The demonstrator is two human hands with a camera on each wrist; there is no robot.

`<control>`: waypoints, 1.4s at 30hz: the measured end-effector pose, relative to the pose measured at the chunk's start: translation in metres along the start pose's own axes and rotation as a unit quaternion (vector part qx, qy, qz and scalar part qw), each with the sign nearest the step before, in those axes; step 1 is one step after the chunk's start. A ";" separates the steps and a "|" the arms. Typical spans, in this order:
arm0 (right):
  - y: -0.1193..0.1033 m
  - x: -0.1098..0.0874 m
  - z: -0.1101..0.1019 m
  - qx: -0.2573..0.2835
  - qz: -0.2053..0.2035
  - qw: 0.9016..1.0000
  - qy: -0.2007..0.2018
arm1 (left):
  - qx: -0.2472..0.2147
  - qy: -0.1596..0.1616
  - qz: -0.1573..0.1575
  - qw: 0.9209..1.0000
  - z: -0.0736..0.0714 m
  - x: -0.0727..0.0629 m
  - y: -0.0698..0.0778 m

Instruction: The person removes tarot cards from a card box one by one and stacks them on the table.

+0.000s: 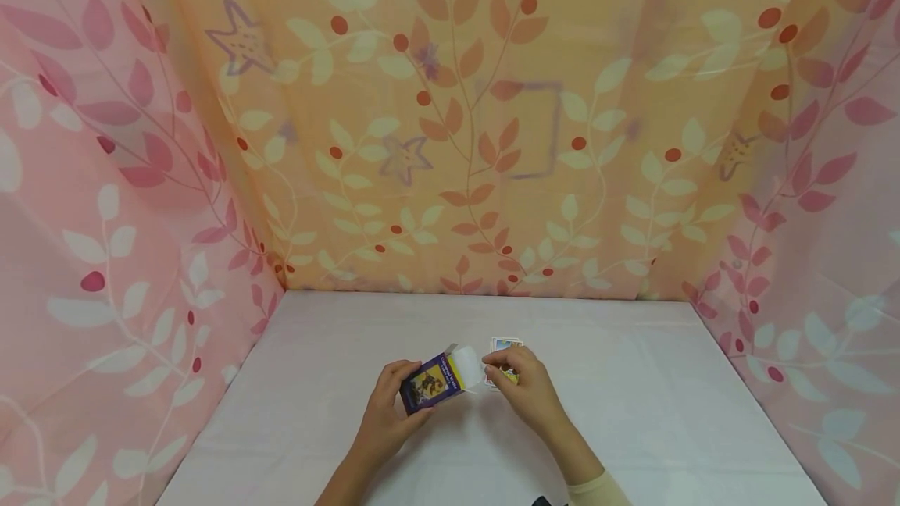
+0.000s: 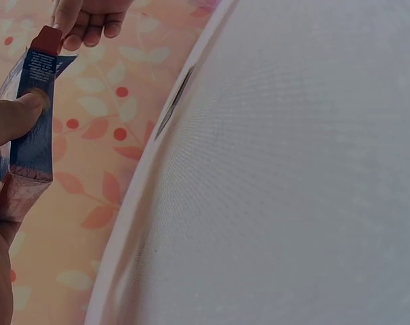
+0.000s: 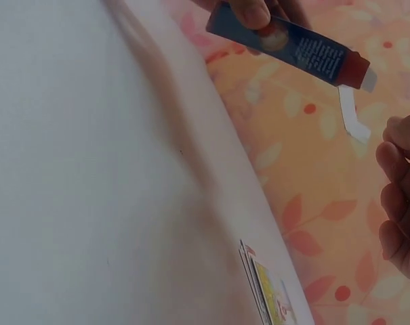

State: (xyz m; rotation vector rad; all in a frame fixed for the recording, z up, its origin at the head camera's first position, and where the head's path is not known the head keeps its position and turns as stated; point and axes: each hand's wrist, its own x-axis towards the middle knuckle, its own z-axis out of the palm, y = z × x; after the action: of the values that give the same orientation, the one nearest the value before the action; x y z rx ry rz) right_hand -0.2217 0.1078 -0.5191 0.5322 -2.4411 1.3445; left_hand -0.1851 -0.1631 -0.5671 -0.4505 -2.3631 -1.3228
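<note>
My left hand [image 1: 389, 412] grips a dark blue and purple card box [image 1: 430, 383] with a picture on its front, thumb along one edge and fingers along the other. Tilted above the table, the box has its white top flap [image 1: 466, 368] folded out towards the right. Close to that flap is my right hand [image 1: 523, 387], its fingers loosely bent. A small gap shows between its fingers [image 3: 392, 159] and the flap in the right wrist view. Below the right hand lies a small stack of picture cards [image 1: 508, 344] on the table, partly covered by the hand.
A white cloth covers the table [image 1: 316, 358]. Patterned curtains with leaves [image 1: 450, 139] stand behind it and along both sides. A small dark object [image 1: 540, 501] shows at the bottom edge of the head view.
</note>
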 end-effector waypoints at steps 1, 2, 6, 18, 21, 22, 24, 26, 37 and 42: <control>-0.001 0.000 0.001 0.002 0.003 1.000 -0.002 | -0.001 0.000 -0.001 1.000 0.000 0.000 0.000; -0.002 0.000 0.002 0.002 0.005 1.000 -0.004 | 0.000 0.000 0.001 1.000 0.000 0.000 0.000; -0.007 -0.001 0.005 0.001 0.014 1.000 -0.014 | -0.001 -0.001 -0.003 1.000 0.001 0.000 0.000; -0.013 -0.006 0.015 -0.008 0.021 0.999 -0.032 | 0.004 -0.003 0.007 1.000 0.001 0.000 0.001; -0.012 -0.006 0.018 -0.013 0.020 0.999 -0.035 | 0.009 -0.005 0.016 1.000 0.001 0.000 0.000; -0.012 -0.006 0.019 -0.013 0.019 0.999 -0.036 | 0.010 -0.005 0.019 1.000 0.001 0.000 0.000; -0.011 -0.007 0.020 -0.013 0.016 0.999 -0.038 | 0.009 -0.006 0.022 1.000 0.001 0.000 0.000; -0.011 -0.007 0.021 -0.010 0.016 0.999 -0.039 | 0.006 -0.006 0.024 1.000 0.001 -0.001 0.000; -0.011 -0.008 0.025 0.003 0.016 0.999 -0.036 | -0.003 -0.002 0.021 1.000 0.002 -0.001 0.000; -0.009 -0.009 0.028 0.003 0.007 1.000 -0.024 | -0.003 -0.002 0.023 1.000 0.002 -0.001 0.001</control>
State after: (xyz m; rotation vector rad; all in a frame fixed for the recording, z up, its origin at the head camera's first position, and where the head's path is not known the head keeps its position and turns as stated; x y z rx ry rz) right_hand -0.2122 0.0809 -0.5303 0.5554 -2.4843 1.3602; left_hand -0.1840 -0.1610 -0.5676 -0.5070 -2.3394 -1.3086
